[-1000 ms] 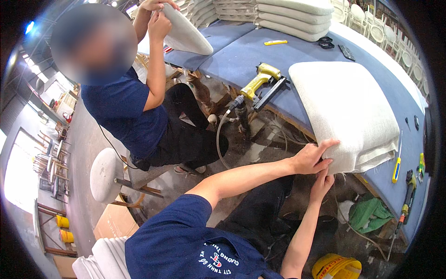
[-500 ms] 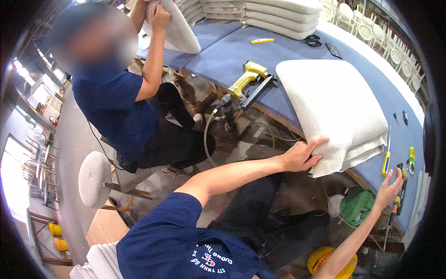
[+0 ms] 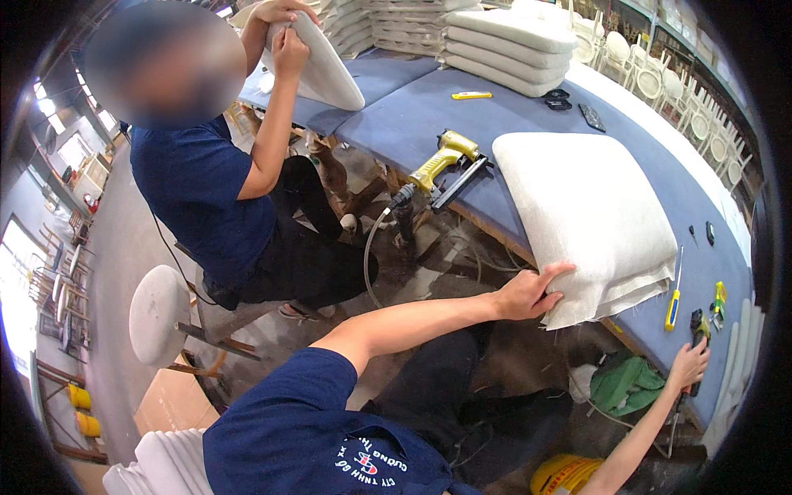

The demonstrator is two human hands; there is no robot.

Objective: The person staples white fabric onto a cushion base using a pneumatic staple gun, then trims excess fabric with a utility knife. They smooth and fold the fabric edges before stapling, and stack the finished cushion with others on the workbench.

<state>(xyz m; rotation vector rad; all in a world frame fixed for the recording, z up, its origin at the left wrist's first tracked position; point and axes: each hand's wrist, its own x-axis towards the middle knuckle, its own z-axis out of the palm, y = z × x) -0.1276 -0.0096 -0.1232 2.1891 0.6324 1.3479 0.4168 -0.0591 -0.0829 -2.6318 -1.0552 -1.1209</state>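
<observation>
A pale fabric-covered seat cushion (image 3: 590, 214) lies on the blue table, its loose, frayed fabric edge towards me. My left hand (image 3: 530, 294) grips its near left corner, with two digits on the fabric and the other fingers partly hidden. At the table's right edge, my right hand (image 3: 690, 365) is closed around a black hand tool with yellow and red parts (image 3: 700, 327); its exact kind is unclear. Just left of that tool lies a yellow-handled screwdriver (image 3: 673, 309). Beyond it is a yellow-green tool (image 3: 719, 304), perhaps a cutter.
A yellow staple gun (image 3: 450, 158) with an air hose rests at the table edge. A co-worker (image 3: 198, 186) holds another cushion (image 3: 318, 70) at the left. Stacked cushions (image 3: 507, 51) and a yellow cutter (image 3: 472, 95) are farther back. Green cloth (image 3: 624, 385) lies below the table edge.
My right hand has moved down and closed on the black tool, having been open beside it. My left hand stays at the cushion's corner. The view has shifted slightly.
</observation>
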